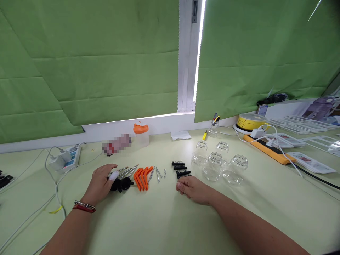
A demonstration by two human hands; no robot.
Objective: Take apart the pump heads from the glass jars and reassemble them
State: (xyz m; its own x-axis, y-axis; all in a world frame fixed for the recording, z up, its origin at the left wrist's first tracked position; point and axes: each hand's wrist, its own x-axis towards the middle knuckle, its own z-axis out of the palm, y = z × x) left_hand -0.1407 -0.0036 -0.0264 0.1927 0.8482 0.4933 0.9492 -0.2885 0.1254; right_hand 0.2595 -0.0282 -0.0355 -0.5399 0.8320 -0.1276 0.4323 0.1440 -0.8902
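Note:
On the left, my left hand, with a white wrap on one digit, rests beside a group of black lidded parts and thin metal rods. Its thumb and index finger are apart, and the thumb side touches or nearly touches the black parts. My right hand is closed with curled fingers at the near end of several black pieces with springs; whatever its fingers hold is hidden. Between the hands lie several orange crank-shaped handles, a few long screws and small nuts.
Several clear glass jars stand right of my right hand. Behind are an orange-lidded cup, white paper and screwdrivers in a jar. An orange power strip lies right; a white one with cables lies left.

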